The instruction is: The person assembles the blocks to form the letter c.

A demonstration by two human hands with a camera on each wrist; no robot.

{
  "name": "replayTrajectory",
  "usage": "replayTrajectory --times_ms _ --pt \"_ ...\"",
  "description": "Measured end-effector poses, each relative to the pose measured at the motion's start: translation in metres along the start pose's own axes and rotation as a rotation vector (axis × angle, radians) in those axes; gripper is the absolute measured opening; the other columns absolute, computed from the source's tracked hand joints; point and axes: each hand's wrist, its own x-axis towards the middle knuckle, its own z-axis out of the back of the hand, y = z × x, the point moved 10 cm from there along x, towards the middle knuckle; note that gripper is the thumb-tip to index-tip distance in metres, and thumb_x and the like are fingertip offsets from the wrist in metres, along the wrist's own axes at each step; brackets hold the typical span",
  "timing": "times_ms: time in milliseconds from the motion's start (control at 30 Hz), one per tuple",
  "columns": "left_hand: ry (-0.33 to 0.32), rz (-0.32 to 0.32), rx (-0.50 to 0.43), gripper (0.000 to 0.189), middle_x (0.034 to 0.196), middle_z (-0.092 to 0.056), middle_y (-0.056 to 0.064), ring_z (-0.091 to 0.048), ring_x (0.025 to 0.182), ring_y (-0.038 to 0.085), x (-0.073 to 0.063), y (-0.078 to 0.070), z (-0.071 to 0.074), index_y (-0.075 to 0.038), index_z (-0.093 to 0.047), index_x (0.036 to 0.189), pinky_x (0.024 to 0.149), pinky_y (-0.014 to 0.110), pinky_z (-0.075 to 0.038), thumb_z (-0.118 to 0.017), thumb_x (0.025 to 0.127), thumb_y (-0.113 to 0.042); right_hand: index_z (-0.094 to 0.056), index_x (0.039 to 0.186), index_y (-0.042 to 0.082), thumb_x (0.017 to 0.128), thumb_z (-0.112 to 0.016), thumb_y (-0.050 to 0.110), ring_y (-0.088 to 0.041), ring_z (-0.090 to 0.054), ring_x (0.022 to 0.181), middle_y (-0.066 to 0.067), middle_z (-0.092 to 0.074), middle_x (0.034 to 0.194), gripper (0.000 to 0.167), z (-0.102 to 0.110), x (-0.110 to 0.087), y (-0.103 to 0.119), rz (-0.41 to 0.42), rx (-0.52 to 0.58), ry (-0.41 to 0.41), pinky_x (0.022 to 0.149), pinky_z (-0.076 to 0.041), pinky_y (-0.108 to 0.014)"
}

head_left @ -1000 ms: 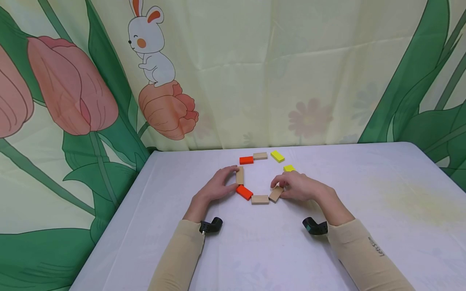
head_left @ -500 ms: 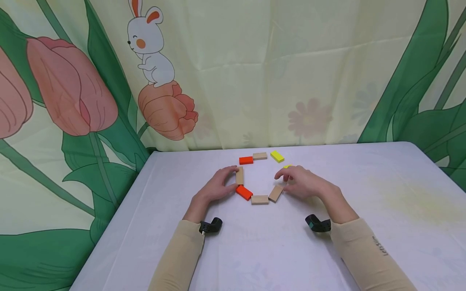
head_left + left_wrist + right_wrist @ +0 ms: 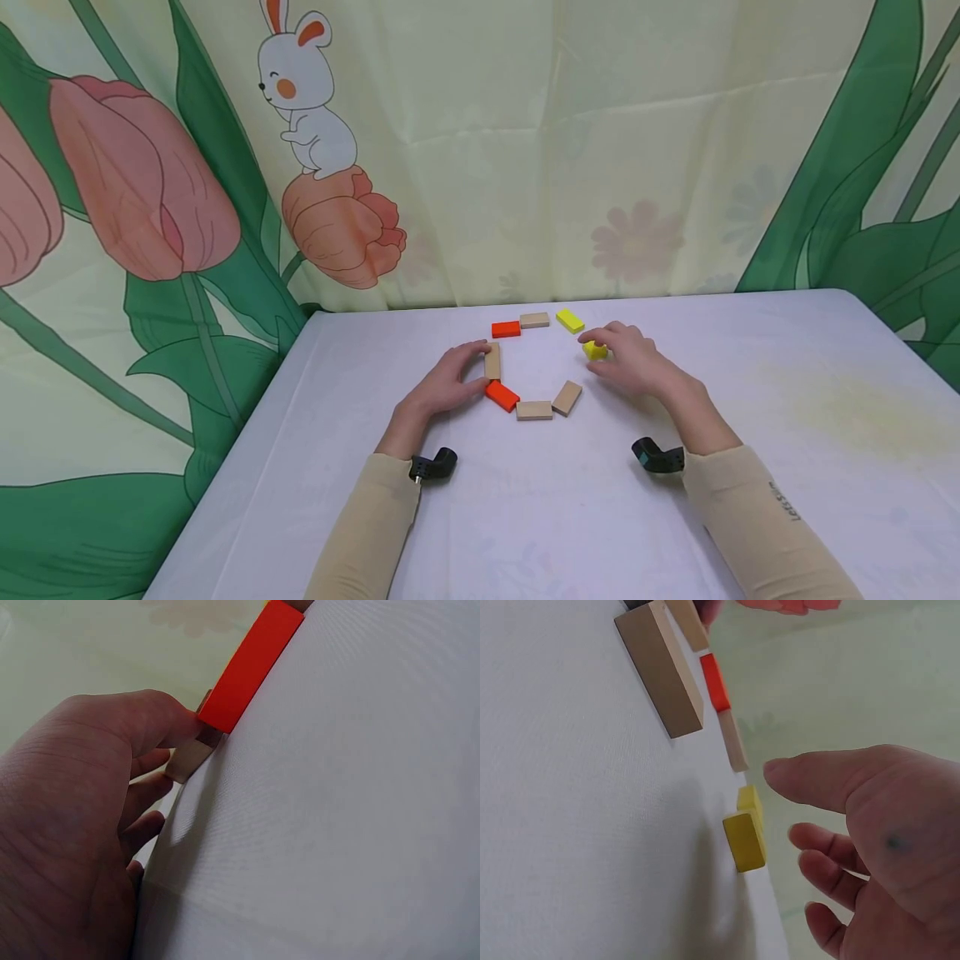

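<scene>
My left hand (image 3: 450, 379) holds a plain wooden block (image 3: 492, 362) at the left of a ring of blocks, index fingertip at its far end and thumb at its near end. In the left wrist view the thumb tip also lies right at the end of a red block (image 3: 253, 667). My right hand (image 3: 630, 358) is over a yellow block (image 3: 595, 351) at the ring's right side, which its fingers partly cover in the head view. Seen from the right wrist, thumb and fingers are spread, apart from that yellow block (image 3: 745, 840).
Two wooden blocks (image 3: 534, 411) (image 3: 567, 398) form the near side of the ring. Along the far side lie another red block (image 3: 506, 330), a wooden block (image 3: 535, 320) and a second yellow block (image 3: 570, 321). A printed curtain (image 3: 480, 167) hangs behind the white-covered table (image 3: 547, 517).
My right hand has let go of the wooden block at the near right and moved away from me, over the yellow block. The left hand has stayed in place.
</scene>
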Motion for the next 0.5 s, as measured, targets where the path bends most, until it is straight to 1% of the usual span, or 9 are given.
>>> replayTrajectory --times_ms 100,267,500 --pt "-0.002 -0.002 -0.002 0.058 0.155 -0.042 0.004 -0.034 0.144 0.024 0.000 0.000 0.000 -0.019 -0.049 0.148 0.116 0.049 -0.031 -0.067 0.094 -0.026 -0.057 0.140 0.008 0.095 -0.067 0.018 -0.046 -0.041 0.122 -0.026 -0.047 0.135 0.047 0.001 0.002 -0.006 -0.031 -0.018 -0.017 0.098 -0.034 -0.065" --pt "-0.008 -0.007 0.002 0.058 0.155 -0.042 0.005 -0.034 0.144 0.025 0.000 0.001 0.000 -0.018 -0.049 0.148 0.116 0.049 -0.031 -0.067 0.094 -0.026 -0.052 0.145 0.009 0.096 -0.068 0.018 -0.048 -0.037 0.127 -0.029 -0.041 0.141 0.052 -0.001 0.003 -0.014 -0.076 -0.025 -0.028 0.101 -0.033 -0.067" --pt "-0.004 -0.004 -0.004 0.059 0.156 -0.042 0.005 -0.033 0.144 0.025 0.001 0.002 0.000 -0.019 -0.049 0.149 0.116 0.049 -0.031 -0.067 0.094 -0.027 -0.044 0.150 0.007 0.098 -0.063 0.020 -0.049 -0.038 0.124 -0.031 -0.039 0.140 0.057 -0.005 0.005 -0.023 -0.071 -0.040 0.001 0.099 -0.031 -0.069"
